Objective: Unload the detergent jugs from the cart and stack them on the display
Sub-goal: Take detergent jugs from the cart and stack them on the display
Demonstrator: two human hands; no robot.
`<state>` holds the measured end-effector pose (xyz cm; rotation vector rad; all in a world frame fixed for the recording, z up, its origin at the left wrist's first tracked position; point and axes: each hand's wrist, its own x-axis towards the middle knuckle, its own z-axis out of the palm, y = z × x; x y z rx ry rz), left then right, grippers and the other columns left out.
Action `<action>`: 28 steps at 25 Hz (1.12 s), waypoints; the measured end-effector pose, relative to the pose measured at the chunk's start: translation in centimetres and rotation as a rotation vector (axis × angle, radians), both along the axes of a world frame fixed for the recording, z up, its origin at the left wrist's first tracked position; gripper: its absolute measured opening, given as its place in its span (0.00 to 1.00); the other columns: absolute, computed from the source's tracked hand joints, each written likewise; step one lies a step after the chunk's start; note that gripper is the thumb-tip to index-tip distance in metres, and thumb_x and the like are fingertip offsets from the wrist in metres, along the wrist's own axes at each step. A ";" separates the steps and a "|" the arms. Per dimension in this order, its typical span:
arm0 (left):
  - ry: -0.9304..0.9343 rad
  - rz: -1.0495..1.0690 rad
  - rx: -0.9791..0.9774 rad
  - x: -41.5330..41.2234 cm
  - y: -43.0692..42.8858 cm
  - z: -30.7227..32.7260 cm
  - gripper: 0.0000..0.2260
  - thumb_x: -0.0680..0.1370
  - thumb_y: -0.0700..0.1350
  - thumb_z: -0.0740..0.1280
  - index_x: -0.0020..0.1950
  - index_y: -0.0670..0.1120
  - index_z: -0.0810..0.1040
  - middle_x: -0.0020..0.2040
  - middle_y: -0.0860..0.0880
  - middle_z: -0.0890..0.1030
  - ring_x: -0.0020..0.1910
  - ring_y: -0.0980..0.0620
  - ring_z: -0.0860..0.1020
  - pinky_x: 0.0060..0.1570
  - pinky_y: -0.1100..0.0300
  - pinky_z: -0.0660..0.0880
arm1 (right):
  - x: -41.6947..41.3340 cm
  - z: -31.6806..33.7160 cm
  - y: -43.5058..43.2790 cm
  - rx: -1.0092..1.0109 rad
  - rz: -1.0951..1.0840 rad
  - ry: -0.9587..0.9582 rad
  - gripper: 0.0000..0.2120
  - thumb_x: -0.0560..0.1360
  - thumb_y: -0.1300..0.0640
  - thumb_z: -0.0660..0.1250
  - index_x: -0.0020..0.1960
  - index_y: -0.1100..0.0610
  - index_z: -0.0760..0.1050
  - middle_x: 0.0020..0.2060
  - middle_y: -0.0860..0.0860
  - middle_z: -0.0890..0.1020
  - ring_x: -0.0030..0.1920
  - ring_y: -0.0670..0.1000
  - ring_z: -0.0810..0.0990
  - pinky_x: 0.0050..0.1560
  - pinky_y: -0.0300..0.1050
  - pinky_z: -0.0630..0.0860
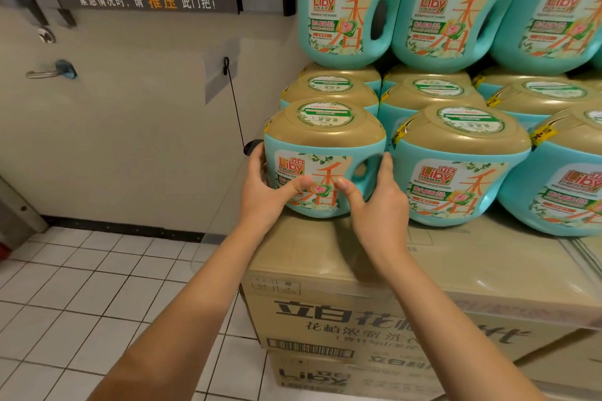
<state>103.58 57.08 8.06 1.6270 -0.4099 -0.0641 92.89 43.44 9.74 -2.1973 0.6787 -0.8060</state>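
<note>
Far left of the detergent jug: grey door with a push bar (146,2) carrying printed characters, and a lever handle (49,72) lower down. White tiled floor (81,286) below it. A black cord (234,101) hangs down the door, ending just left of the jug.

Left hand (270,192): fingers wrapped round the jug's left flank, thumb pressed on the front label. Gripping.

Detergent jug (322,153): teal body, wide gold cap fitted, "Liby" label facing me, upright. It stands at the left front corner of the top carton (325,254). Body opaque; fill level cannot be read.

Right hand (374,202): thumb on the label close to the left thumb, fingers reaching up along the jug's handle side, in the gap next to the second jug (456,166). Gripping too.

Right of the jug: second jug just beside it, same front row, then a third jug (566,185) cut off by the frame edge. All capped.

Behind the jug: more capped jugs (329,88) in rows, only their gold tops showing. Above and behind it: an upper tier (348,10) of the same jugs, labels forward.

Below the jug: top carton closed, printed side facing out, stacked on a lower carton (309,374), also closed. Contents of both not visible.
</note>
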 end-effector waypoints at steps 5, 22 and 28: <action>-0.013 0.199 0.027 -3.3 0.6 1.0 0.38 0.68 0.56 0.77 0.73 0.54 0.62 0.61 0.55 0.72 0.54 0.66 0.74 0.49 0.69 0.74 | -2.3 0.5 0.1 0.068 0.033 -0.076 0.26 0.75 0.48 0.69 0.69 0.56 0.68 0.56 0.51 0.81 0.54 0.50 0.80 0.56 0.47 0.76; 0.266 -0.751 0.121 -29.1 -8.0 -5.3 0.06 0.78 0.38 0.67 0.48 0.48 0.81 0.44 0.45 0.81 0.43 0.55 0.79 0.40 0.73 0.74 | -39.5 -8.2 -2.1 0.453 -0.649 -0.409 0.06 0.77 0.64 0.65 0.47 0.56 0.79 0.36 0.52 0.83 0.35 0.45 0.81 0.36 0.33 0.77; 0.344 -0.960 0.218 -43.3 -13.9 -8.6 0.07 0.77 0.36 0.67 0.48 0.47 0.82 0.38 0.51 0.83 0.37 0.59 0.78 0.38 0.70 0.74 | -56.3 -11.3 -1.5 0.483 -0.908 -0.342 0.08 0.78 0.63 0.64 0.44 0.54 0.79 0.34 0.53 0.83 0.33 0.47 0.79 0.36 0.38 0.76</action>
